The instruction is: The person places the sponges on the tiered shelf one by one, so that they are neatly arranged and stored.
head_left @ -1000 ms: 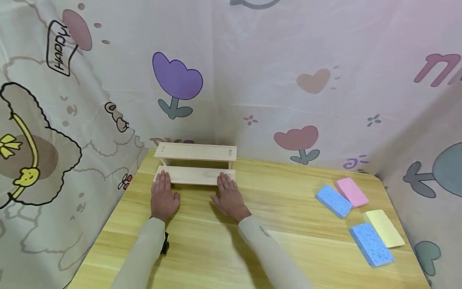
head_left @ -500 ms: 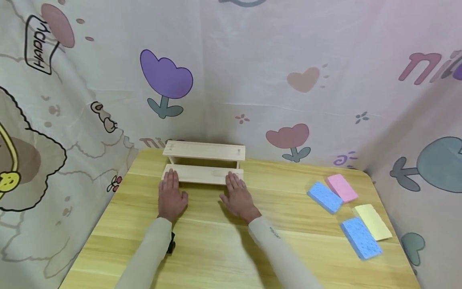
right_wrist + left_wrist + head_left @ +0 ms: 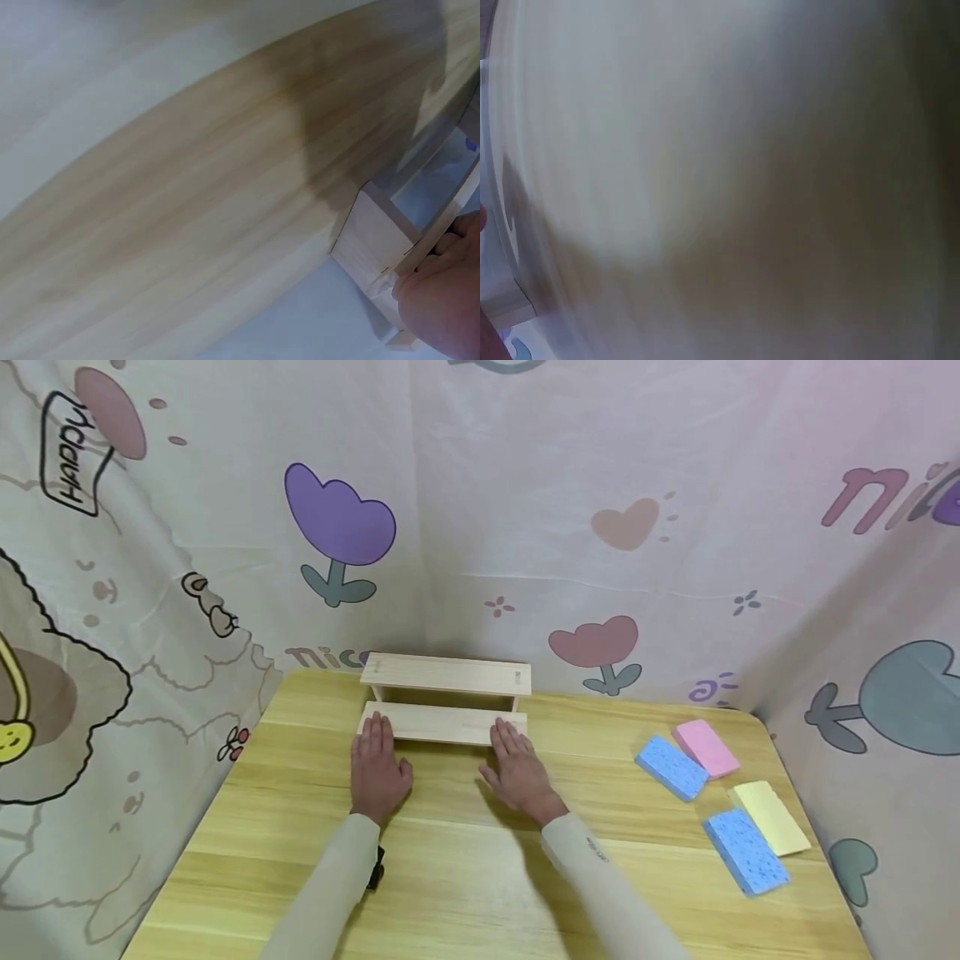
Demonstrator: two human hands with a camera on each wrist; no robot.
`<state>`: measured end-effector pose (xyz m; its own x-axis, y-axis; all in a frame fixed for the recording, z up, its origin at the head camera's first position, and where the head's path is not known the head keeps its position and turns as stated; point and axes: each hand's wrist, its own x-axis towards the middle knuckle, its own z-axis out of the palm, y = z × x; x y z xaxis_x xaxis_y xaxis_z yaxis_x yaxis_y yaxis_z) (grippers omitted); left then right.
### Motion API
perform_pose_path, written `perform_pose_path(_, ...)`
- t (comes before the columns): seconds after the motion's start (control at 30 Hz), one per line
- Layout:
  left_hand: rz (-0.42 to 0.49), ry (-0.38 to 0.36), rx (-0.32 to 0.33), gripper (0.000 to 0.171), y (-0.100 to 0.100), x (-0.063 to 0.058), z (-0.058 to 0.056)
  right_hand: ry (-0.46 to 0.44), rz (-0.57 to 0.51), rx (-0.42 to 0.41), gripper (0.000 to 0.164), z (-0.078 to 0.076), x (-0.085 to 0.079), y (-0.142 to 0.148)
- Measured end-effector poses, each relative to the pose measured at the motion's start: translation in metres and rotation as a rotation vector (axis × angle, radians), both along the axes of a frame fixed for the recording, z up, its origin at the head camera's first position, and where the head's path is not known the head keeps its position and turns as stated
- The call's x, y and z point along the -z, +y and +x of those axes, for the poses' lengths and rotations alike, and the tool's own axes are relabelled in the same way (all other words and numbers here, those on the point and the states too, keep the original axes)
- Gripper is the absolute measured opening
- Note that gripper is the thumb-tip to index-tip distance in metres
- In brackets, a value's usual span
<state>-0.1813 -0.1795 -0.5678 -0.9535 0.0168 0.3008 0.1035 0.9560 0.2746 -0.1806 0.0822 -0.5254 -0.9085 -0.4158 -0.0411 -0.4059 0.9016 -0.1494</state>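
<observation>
A pale wooden two-tier rack (image 3: 442, 675) stands at the back of the table, its front board (image 3: 446, 724) lower than the rear one. My left hand (image 3: 380, 777) lays straight fingers on the left end of that front board. On its right end rest the fingers of my right hand (image 3: 521, 777), also straight. In the right wrist view, the right hand (image 3: 446, 292) is against the board beside the rack's end panel (image 3: 375, 232). The left wrist view is mostly blurred tabletop, with only a sliver of the rack at its left edge.
Two blue sponges (image 3: 671, 767), a pink sponge (image 3: 707, 748) and a yellow sponge (image 3: 770, 817) lie at the right of the wooden table (image 3: 450, 877). A printed cloth (image 3: 480, 527) hangs close behind the table and along its sides.
The rack has slid right along the back of the table, both hands moving with it. The head view has turned slightly right. The sponges stay in place on the table.
</observation>
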Motion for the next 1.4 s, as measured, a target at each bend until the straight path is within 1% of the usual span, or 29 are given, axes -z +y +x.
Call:
perform_pose_path(0.17, -0.008, 0.001, 0.002, 0.076, 0.017, -0.004, 0.002, 0.026, -0.030, 0.014, 0.071, 0.001, 0.003, 0.015)
perform_pose_path(0.33, -0.013, -0.029, 0.005, 0.078, 0.034, -0.001, 0.002, 0.033, -0.049, 0.043, 0.070, 0.003, 0.007, 0.031)
perform_pose_path(0.47, 0.007, -0.037, 0.023, 0.078, 0.046, 0.000, 0.001, 0.023, -0.045, 0.066, 0.070, 0.005, 0.006, 0.042)
perform_pose_path(0.83, 0.009, -0.029, 0.069, 0.075, 0.070, 0.003, 0.001, 0.065, -0.095, 0.076, 0.067, 0.007, 0.007, 0.068)
perform_pose_path(1.07, -0.023, -0.062, 0.071, 0.075, 0.087, 0.000, 0.003, 0.039, -0.121, 0.095, 0.067, 0.010, 0.006, 0.083)
perform_pose_path(1.27, -0.019, -0.019, 0.084, 0.075, 0.100, 0.002, 0.003, 0.041, -0.152, 0.105, 0.067, 0.012, 0.009, 0.099)
perform_pose_path(1.4, -0.021, -0.032, 0.090, 0.075, 0.109, 0.003, 0.003, 0.029, -0.177, 0.113, 0.067, 0.012, 0.010, 0.109)
